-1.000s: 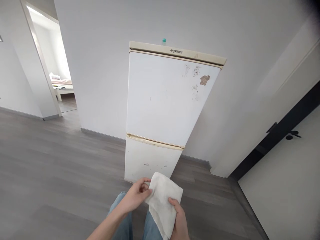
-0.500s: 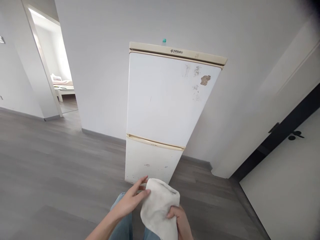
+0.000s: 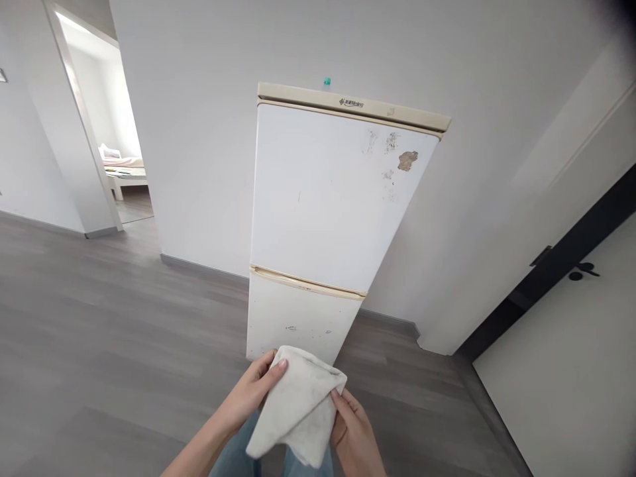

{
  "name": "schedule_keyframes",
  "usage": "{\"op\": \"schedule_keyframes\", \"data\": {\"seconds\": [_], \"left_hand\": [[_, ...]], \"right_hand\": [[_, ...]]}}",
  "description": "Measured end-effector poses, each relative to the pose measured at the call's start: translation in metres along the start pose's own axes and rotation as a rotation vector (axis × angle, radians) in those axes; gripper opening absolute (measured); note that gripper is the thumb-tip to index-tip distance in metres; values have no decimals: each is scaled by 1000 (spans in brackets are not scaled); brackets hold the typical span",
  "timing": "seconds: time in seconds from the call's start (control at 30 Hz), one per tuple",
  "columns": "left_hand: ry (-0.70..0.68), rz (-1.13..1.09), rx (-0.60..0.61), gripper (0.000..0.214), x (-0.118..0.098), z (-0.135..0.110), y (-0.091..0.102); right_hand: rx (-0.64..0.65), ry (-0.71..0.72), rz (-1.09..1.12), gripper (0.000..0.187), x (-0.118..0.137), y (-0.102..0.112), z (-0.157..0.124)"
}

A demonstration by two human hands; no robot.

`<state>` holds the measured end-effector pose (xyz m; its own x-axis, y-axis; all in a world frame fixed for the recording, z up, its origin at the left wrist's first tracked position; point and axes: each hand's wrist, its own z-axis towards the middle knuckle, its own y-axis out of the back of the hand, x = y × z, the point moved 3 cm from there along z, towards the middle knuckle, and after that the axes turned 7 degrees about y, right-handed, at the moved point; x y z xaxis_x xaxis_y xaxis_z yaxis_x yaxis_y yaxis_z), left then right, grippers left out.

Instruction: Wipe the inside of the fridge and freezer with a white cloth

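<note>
A white cloth (image 3: 303, 401) with faint grey smudges hangs folded between my two hands, low in the head view. My left hand (image 3: 258, 381) pinches its upper left corner, thumb on top. At the upper right edge, my right hand (image 3: 354, 421) grips it between thumb and fingers. Beyond the cloth stands a white two-door fridge (image 3: 322, 199) with cream trim, both doors closed. Dark marks and a brown peeled patch (image 3: 408, 161) show on its upper door. The cloth covers the foot of the fridge from sight.
A bottle with a teal cap (image 3: 326, 81) stands on top of the fridge. On the right is a white door (image 3: 571, 377) with a black handle (image 3: 586, 268). To the left, a doorway opens on a room with a bed (image 3: 126, 173). Grey wood-look floor (image 3: 124, 331) surrounds the fridge.
My left hand has closed on the cloth's edge, where its fingers were looser before. My right hand has shifted to the cloth's right corner, and the cloth is spread wider with its lower end showing.
</note>
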<state>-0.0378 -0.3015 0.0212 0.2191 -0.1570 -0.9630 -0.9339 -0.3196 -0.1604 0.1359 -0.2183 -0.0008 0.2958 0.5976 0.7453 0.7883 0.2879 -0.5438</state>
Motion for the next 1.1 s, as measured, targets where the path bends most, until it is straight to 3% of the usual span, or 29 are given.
{"op": "schedule_keyframes", "data": {"seconds": [0.1,0.17,0.33,0.43,0.5,0.63,0.8,0.9,1.1], "left_hand": [[116,-199,153,46,12,-2,-3],[137,-212,224,46,14,-4,-7],[85,-132,76,42,3,-6,-5],[148,-143,31,49,3,-7,1],[203,-203,35,51,9,-6,3],[224,-389,145,54,31,-3,1],[267,-557,400,69,70,-5,-12],[267,-556,505,81,79,-14,-19],[278,-614,342,45,63,-23,-13]], "right_hand": [[-69,28,-41,77,0,1,0],[-41,50,-95,79,2,2,0],[73,83,-312,74,14,4,-2],[168,138,-421,49,18,4,-3],[189,248,-498,39,19,5,-2],[135,434,-540,40,19,6,-4],[223,385,-321,40,13,-10,-13],[261,355,-301,42,9,-18,-16],[124,234,-284,38,5,-4,5]]}}
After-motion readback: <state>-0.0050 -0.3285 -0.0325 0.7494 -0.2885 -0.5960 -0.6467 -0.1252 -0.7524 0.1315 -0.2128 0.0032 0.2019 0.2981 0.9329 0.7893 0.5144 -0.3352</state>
